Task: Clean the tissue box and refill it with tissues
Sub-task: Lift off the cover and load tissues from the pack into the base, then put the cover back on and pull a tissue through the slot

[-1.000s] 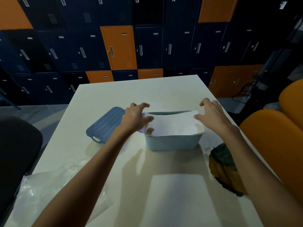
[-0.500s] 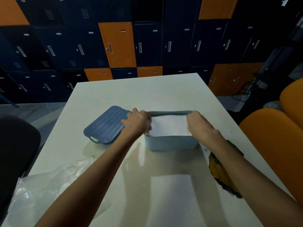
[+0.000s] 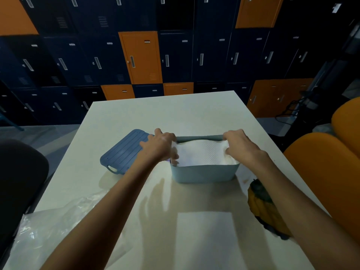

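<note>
**A:** Position of tissue box (image 3: 204, 173)?

**B:** Middle of pale desk (image 3: 155, 114). Pale blue, upright, open-topped, filled with white tissues (image 3: 202, 152) heaped to just above the near rim.

**A:** Left hand (image 3: 161, 146)?

**B:** At the 9 o'clock end of the box. Grip clamped on that end of the tissues, with fingers curled over the stack's edge.

**A:** Right hand (image 3: 239, 145)?

**B:** At the 3 o'clock end. Grip likewise closed on the tissues, knuckles raised, fingertips hidden behind the paper.

**A:** Lid (image 3: 124, 152)?

**B:** Darker blue, ribbed, flat on the desk at 9 o'clock of the box, just beside the left hand and partly under the wrist.

**A:** Other items on the desk?

**B:** Clear plastic wrap (image 3: 48, 230) at 7 o'clock, crumpled at the near corner. Flat white sheet (image 3: 204, 240) at 6 o'clock. Yellow-and-dark cloth (image 3: 263, 209) at 4 o'clock, partly hidden by the right forearm.

**A:** Surroundings?

**B:** Navy and orange lockers (image 3: 140, 57) at 12 o'clock, beyond the desk. Orange chair (image 3: 321, 172) at 3 o'clock.
</note>
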Motion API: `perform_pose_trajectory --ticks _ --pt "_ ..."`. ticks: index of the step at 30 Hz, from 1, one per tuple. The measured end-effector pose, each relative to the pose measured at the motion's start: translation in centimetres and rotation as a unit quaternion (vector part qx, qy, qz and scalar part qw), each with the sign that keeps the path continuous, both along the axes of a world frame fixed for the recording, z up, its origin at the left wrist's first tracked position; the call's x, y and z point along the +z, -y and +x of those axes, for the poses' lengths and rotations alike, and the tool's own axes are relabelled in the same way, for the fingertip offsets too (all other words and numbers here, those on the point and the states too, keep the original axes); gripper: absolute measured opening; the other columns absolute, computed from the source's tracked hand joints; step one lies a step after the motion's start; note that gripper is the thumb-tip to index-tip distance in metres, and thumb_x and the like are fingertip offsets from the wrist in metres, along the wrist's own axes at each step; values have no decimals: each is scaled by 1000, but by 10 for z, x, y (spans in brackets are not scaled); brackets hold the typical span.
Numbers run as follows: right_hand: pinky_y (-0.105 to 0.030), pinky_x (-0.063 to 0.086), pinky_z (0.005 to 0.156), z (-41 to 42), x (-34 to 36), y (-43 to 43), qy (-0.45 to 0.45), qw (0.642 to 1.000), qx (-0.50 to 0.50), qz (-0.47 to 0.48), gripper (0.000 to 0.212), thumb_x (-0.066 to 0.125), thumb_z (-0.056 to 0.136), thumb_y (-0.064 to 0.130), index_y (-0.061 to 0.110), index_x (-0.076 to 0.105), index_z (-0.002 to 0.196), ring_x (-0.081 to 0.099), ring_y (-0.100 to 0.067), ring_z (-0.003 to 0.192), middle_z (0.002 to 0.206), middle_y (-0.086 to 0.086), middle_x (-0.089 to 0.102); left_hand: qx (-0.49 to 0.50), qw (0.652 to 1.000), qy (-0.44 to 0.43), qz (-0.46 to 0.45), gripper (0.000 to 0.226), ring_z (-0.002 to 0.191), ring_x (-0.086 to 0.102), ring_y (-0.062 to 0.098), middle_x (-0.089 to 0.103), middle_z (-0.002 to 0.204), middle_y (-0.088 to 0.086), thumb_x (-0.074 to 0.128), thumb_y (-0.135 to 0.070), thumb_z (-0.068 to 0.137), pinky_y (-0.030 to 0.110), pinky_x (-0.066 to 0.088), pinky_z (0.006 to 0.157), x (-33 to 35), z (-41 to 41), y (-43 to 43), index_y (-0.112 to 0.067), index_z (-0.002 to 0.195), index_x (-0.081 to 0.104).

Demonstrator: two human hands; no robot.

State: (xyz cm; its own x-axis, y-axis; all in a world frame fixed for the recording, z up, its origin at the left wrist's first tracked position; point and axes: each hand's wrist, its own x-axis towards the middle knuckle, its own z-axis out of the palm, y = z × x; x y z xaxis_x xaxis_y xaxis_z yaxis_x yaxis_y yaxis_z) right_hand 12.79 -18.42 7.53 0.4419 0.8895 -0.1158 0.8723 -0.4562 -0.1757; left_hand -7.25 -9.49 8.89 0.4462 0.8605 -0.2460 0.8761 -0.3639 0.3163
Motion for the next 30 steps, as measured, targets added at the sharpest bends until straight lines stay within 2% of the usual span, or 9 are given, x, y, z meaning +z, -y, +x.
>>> perform_pose_trajectory --ticks 4,10,13,16,19,22,24,26,30 --pt "-31 49 75 -10 -5 -2 3 998 24 -55 38 56 89 -4 4 53 126 62 -29 97 117 -16 54 -5 996 -85 11 54 123 37 38 37 130 11 74 -22 80 59 31 101 -1 7 6 -23 130 52" --pt "-31 50 81 -13 -4 -4 7 997 25 -67 35 53 91 -2 3 53 126 61 -27 100 118 -15 55 -12 992 -115 52 47 121 37 36 36 127 13 57 -10 88 58 30 100 -8 14 9 -18 133 48" --pt "-33 55 80 -17 4 -6 -7 999 21 -33 30 55 93 3 7 55 122 62 -27 91 115 -14 56 -5 999 -41 12 48 121 41 33 38 127 9 70 -23 84 55 33 102 -9 4 2 -23 129 52" --pt "-41 56 80 -32 19 -12 -29 998 42 38 24 57 93 16 12 59 117 63 -26 86 109 -11 62 15 993 118 -9 48 116 48 27 44 127 5 71 -35 85 49 41 101 -5 -12 -8 -26 129 54" --pt "-41 55 80 -56 31 -18 -84 987 78 113 29 59 92 24 19 60 121 63 -24 85 107 -7 64 54 970 216 97 36 106 52 20 50 122 0 66 -30 89 44 46 97 -6 -32 -26 -24 124 58" --pt "-36 54 79 -83 33 -26 -160 966 132 156 24 59 91 22 22 65 114 62 -18 83 100 -2 66 121 953 226 164 35 112 54 26 53 129 7 63 -27 90 49 47 97 -19 -54 -54 -23 124 56" --pt "-25 51 76 -103 29 -32 -219 946 183 153 23 60 90 18 20 68 111 60 -11 80 95 1 66 154 959 175 163 45 119 50 30 49 135 11 62 -32 90 49 42 101 -32 -68 -68 -21 132 48" --pt "-17 47 72 -125 21 -36 -251 931 227 138 23 61 89 14 17 69 109 59 -7 75 91 2 65 158 974 83 142 68 130 39 34 39 144 15 62 -48 87 52 31 105 -45 -80 -75 -21 143 33" --pt "-29 50 83 -159 -4 -50 -257 926 240 139 28 57 87 11 17 66 114 59 -15 90 100 -4 61 118 990 -26 68 119 147 2 41 2 159 23 52 -84 67 67 6 110 -70 -93 -74 -28 153 -9"
